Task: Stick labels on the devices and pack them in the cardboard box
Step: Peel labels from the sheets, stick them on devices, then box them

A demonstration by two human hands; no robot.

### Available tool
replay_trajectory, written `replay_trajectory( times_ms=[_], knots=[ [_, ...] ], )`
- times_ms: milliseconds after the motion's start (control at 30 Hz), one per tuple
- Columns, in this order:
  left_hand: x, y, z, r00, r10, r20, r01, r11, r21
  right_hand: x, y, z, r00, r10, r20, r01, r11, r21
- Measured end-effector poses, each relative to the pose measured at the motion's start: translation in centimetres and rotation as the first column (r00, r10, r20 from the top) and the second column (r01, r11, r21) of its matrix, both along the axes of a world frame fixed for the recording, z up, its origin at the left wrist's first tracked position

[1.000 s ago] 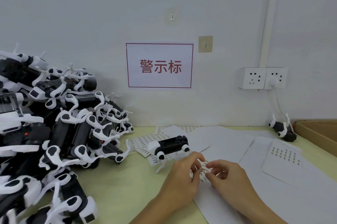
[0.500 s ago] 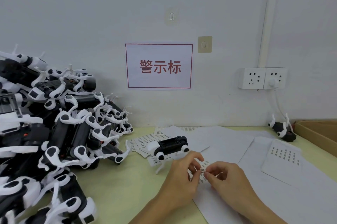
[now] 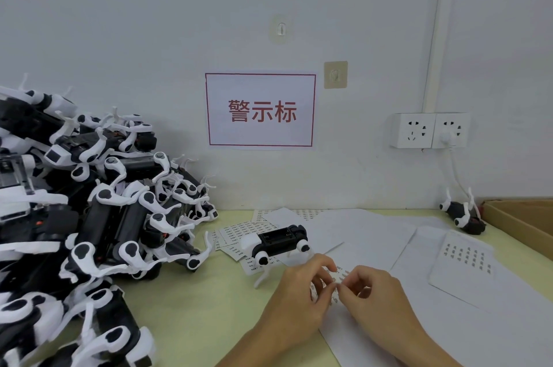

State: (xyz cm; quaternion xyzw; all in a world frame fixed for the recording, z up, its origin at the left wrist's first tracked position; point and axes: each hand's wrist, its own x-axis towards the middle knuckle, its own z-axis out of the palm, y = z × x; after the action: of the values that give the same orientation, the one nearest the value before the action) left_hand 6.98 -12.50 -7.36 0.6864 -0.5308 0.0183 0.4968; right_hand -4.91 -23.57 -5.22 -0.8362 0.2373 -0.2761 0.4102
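— What's nearest?

— The two hands, low in the middle. The left hand [image 3: 294, 298] and the right hand [image 3: 378, 295] meet fingertip to fingertip over a small label sheet [image 3: 335, 277]. Both have curled fingers pinching at that sheet; whether a single label is lifted free is too small to tell.

— And under them?

— Large white paper sheets [image 3: 374, 238] spread over the pale green worktop [image 3: 191, 315]. To the right lies another sheet with rows of small labels [image 3: 462, 262].

— Where is the device being worked on?

— Just beyond the left hand's fingers: one black and white device [image 3: 276, 242], lying with its dark underside up and white legs sticking out. It rests partly on more printed label strips [image 3: 236, 232].

— Others?

— A big pile of the same devices [image 3: 89, 217] fills the left side, heaped against the wall. A lone device [image 3: 463, 215] lies at the far right, near the wall, just beside the cardboard box [image 3: 526, 217], whose rim shows at the right edge.

— On the wall?

— A white sign with red characters [image 3: 261, 111], two adhesive hooks, and a double socket [image 3: 429, 130] with a white plug and cable hanging from it.
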Motion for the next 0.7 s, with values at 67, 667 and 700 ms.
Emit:
replay_trajectory(
  times_ms=[67, 667, 700],
  knots=[
    [0.03, -0.12, -0.07, 1.0, 0.005, 0.008, -0.005, 1.0, 0.002, 0.08, -0.02, -0.06, 1.0, -0.022, -0.006, 0.022, 1.0, -0.009],
    [0.11, -0.2, -0.16, 0.998, 0.06, 0.023, -0.061, 0.998, 0.03, 0.43, -0.06, -0.55, 0.996, -0.087, -0.005, 0.086, 0.991, -0.107],
    [0.1, -0.19, -0.14, 0.998, 0.061, 0.026, -0.062, 0.998, 0.028, 0.41, -0.03, -0.52, 0.996, -0.092, -0.007, 0.09, 0.988, -0.122]
  ],
)
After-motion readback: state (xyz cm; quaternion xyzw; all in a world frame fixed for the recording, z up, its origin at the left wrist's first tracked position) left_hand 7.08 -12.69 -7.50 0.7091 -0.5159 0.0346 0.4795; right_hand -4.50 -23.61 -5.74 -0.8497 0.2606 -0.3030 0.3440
